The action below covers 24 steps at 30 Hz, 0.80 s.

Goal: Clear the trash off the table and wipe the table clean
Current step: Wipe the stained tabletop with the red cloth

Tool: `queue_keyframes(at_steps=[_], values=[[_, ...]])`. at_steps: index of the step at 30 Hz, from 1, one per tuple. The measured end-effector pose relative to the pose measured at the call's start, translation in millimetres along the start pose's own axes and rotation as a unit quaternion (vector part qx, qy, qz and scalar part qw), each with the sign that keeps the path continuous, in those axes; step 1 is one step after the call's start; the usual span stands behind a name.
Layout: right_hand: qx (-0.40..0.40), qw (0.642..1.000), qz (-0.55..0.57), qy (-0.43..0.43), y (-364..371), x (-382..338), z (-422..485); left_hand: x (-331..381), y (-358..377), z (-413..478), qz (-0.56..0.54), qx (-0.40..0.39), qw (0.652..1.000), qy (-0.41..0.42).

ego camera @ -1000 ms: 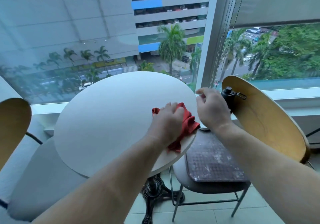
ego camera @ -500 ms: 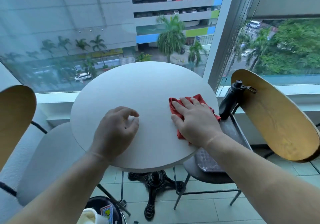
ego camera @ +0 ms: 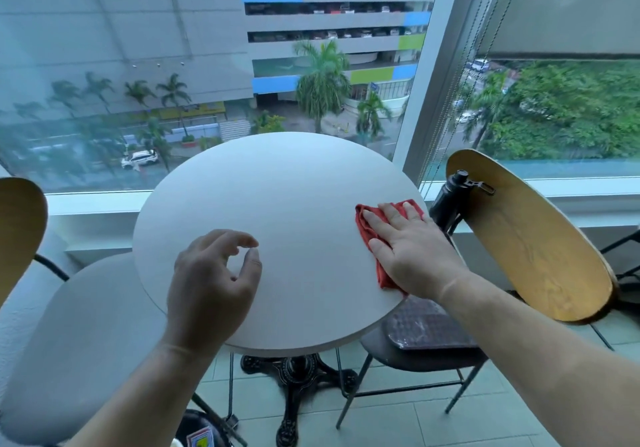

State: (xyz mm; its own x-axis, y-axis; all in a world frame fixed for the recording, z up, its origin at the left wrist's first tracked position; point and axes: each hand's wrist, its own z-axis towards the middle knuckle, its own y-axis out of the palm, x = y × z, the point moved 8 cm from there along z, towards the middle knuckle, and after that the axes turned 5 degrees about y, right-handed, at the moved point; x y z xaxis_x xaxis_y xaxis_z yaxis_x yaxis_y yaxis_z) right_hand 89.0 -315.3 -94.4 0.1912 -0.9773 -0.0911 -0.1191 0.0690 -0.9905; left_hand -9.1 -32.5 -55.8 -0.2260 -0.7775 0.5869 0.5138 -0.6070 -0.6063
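A round white table (ego camera: 287, 204) fills the middle of the head view. A red cloth (ego camera: 372, 239) lies near its right edge. My right hand (ego camera: 412, 256) presses flat on the cloth, fingers spread, covering most of it. My left hand (ego camera: 211, 284) hovers over the near left part of the tabletop with fingers loosely curled and nothing in them. No trash shows on the tabletop.
A wooden-backed chair (ego camera: 533, 239) stands to the right, with a dark tray (ego camera: 429, 329) on its seat and a black bottle (ego camera: 450, 194) beside the table. A grey chair (ego camera: 79, 339) is at left. A black bin (ego camera: 201, 429) sits below. Windows lie behind.
The cloth passed from my left hand to my right hand, which now presses it flat near the right edge. My left hand moved left and is empty. The view shifted slightly.
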Motion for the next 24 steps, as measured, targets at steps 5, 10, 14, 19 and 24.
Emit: queue_keyframes(at_steps=[5, 10, 14, 19, 24], values=[[-0.010, 0.998, -0.003, -0.067, 6, -32, -32, 0, -3, -3, 0.004, 0.022, 1.000, 0.011], [-0.007, 0.995, 0.010, -0.103, 8, -9, -45, -10, -17, -5, 0.003, 0.083, 0.996, -0.031], [-0.011, 0.997, 0.008, -0.077, 2, -2, -23, -31, -31, -19, 0.047, 0.112, 0.990, -0.068], [-0.030, 0.995, 0.003, -0.094, 4, -43, -15, -85, -43, -50, -0.015, 0.157, 0.954, -0.253], [-0.017, 0.979, 0.016, -0.201, 10, -108, -73, -107, -22, -63, -0.255, 0.177, 0.851, -0.424]])
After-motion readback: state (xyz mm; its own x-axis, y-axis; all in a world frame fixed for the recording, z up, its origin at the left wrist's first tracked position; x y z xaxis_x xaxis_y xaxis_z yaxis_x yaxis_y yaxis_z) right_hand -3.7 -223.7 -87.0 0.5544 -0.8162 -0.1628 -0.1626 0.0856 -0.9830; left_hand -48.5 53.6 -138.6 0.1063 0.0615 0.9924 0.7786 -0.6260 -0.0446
